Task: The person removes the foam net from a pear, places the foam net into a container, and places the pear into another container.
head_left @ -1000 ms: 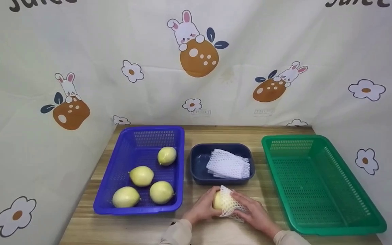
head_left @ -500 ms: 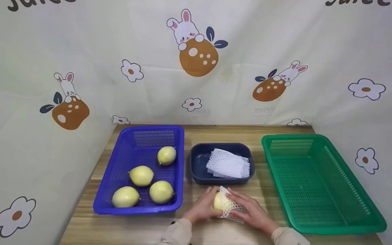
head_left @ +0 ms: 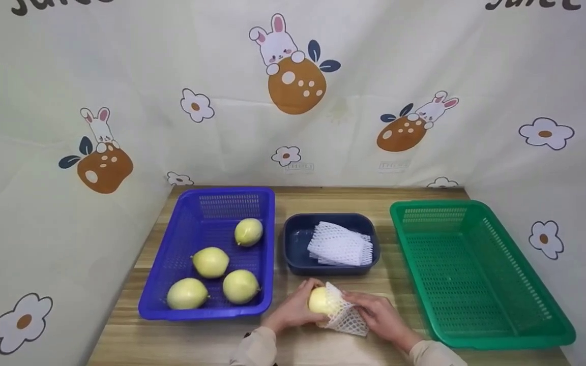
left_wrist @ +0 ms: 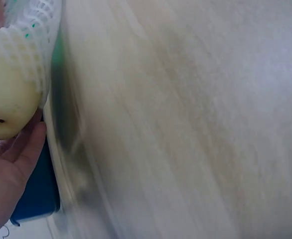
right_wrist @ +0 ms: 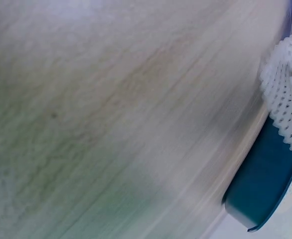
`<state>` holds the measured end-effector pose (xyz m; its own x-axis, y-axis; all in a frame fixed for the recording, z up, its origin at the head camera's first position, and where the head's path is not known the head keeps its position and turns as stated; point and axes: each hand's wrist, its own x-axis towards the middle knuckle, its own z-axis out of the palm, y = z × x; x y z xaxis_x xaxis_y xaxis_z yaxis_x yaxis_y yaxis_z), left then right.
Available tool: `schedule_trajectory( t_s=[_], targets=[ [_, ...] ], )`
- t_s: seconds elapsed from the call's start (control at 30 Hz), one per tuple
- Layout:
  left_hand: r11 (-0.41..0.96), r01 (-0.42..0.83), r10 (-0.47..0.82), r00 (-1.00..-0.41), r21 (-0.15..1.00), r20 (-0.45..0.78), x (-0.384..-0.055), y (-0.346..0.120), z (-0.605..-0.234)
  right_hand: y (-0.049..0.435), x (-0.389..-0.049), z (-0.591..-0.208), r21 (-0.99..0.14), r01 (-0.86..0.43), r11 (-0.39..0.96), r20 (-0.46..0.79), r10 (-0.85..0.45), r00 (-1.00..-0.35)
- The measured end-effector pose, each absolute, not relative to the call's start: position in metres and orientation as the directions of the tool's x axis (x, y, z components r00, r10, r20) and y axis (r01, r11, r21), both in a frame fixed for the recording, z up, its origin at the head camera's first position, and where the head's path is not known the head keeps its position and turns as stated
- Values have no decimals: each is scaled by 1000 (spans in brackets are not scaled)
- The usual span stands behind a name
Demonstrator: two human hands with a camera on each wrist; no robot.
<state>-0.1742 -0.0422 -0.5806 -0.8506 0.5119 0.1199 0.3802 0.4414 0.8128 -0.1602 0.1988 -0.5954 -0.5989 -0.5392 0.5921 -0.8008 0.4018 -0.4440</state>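
Observation:
A pale yellow pear (head_left: 318, 301) sits partly inside a white foam net sleeve (head_left: 348, 321), in front of the dark blue tub. My left hand (head_left: 295, 307) grips the pear from the left, fingers over the far side and thumb at the near side. In the left wrist view the bare end of the pear (left_wrist: 6, 94) shows a small dark dimple, and the net (left_wrist: 34, 30) covers its other end. My right hand (head_left: 379, 315) pinches the net's edge on the right side. The right wrist view catches mainly the net (right_wrist: 288, 89).
A blue basket (head_left: 271, 244) with several pears stands on the left. The dark blue tub (head_left: 293, 267) at the middle holds folded white net sleeves (head_left: 341, 245). A green basket (head_left: 405, 244) stands on the right. Printed cloth surrounds the wooden table (head_left: 201, 340).
My left hand and the pear have shifted slightly left. My right fingers have drawn back from over the fruit to the net's edge, and the loose end of the net shows more.

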Motion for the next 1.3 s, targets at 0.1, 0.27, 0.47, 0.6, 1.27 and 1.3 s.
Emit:
schedule_trajectory(
  t_s=[0.1,0.27,0.47,0.6,1.27,1.3],
  targets=[
    [451,373,489,-863,811,125,-174,-48,-577,202,-160,-596,-416,-798,437,614,-513,-601],
    [481,401,455,-874,780,169,-172,-54,-566,205,-161,-593,-383,-792,475,670,-447,-592],
    [486,423,459,-868,764,189,-166,-50,-547,201,-163,-586,-326,-811,487,742,-400,-538],
    [522,433,451,-871,735,193,-164,-51,-534,196,-161,-581,-337,-799,498,756,-363,-545],
    [619,448,318,-894,645,315,-190,-108,-450,190,-191,-491,-310,-719,622,848,-161,-505],
    [628,446,316,-895,638,315,-192,-112,-447,191,-193,-486,-308,-709,634,850,-152,-505]
  ],
)
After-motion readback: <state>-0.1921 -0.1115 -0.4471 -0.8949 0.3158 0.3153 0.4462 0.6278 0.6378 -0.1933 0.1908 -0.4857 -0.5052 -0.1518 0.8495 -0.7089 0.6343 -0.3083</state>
